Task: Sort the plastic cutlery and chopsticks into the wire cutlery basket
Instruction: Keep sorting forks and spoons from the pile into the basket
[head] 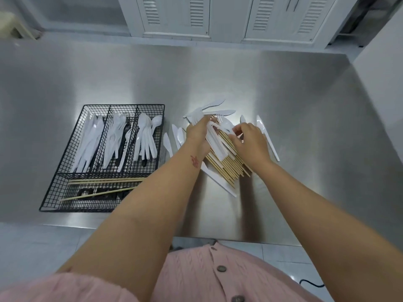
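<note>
The left hand (197, 130) is curled round a bunch of white plastic cutlery (214, 111), knives and forks that fan out up and to the right past its fingertips. The right hand (250, 143) has its fingers bent and pinches one white plastic piece (225, 125) just beside the left hand; what kind of piece it is cannot be told. Both hands work over a heap of wooden chopsticks (227, 171) mixed with more white pieces. Loose knives lie on the steel table (283, 94) on either side of the heap, one to the right (268, 139) and some to the left (168, 144). Further left stands the black wire basket (52, 192), apart from the heap. Its three upper compartments hold knives (89, 142), forks (115, 138) and spoons (146, 136), and its long near compartment holds a few chopsticks (104, 182).
</note>
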